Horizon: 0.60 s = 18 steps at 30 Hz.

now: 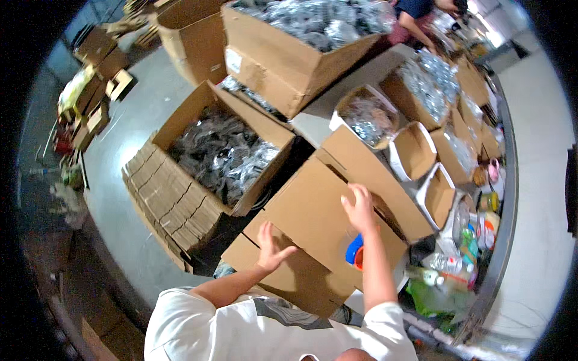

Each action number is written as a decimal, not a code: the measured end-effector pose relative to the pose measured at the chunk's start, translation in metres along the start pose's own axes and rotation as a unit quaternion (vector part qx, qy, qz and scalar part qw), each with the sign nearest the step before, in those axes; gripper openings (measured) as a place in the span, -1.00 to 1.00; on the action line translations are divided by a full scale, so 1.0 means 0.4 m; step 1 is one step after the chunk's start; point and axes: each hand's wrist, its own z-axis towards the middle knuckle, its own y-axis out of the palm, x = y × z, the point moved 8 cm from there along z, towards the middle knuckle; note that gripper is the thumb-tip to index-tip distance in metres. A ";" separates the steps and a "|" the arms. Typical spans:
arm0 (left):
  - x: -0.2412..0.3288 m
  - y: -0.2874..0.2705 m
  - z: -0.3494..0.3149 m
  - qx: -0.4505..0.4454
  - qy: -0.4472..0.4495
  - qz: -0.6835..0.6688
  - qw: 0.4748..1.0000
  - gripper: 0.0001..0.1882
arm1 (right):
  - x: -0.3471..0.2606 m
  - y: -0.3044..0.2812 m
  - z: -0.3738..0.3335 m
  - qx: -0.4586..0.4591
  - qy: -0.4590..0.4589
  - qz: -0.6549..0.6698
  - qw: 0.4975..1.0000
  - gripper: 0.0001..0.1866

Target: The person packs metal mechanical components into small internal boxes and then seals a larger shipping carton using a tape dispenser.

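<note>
A brown cardboard carton [313, 207] with its flaps spread out lies right in front of me. My left hand [274, 251] is over its near left flap, thumb and fingers apart, holding nothing. Farther right, my right hand [359, 209] is at the carton's right-hand fold with its thumb held away from the fingers, and it too is open. Whether either palm presses on the cardboard I cannot tell. Beside my right forearm sits a blue and orange ring-shaped thing [355, 251], perhaps rolls of tape, partly hidden by the arm.
To the left stand a box of dark plastic-wrapped pieces [223, 150] and a stack of folded cardboard [171, 195]. A large carton of wrapped pieces [271, 72] is beyond. Small white-edged boxes [413, 151] and bottles [445, 263] line the right. Another person's arm [415, 30] shows at the back.
</note>
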 end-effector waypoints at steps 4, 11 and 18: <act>0.048 0.167 0.084 -0.143 -0.106 -0.186 0.966 -0.35 | 0.146 0.214 0.191 -0.311 0.128 0.353 0.873 -0.30; 0.011 0.124 0.019 -0.123 -0.328 -0.269 0.897 -0.39 | 0.065 0.285 0.179 -0.423 0.157 0.366 0.814 -0.44; -0.095 -0.007 -0.035 0.163 -0.344 -0.197 0.903 -0.43 | -0.030 0.300 0.118 -0.302 0.063 0.274 0.911 -0.54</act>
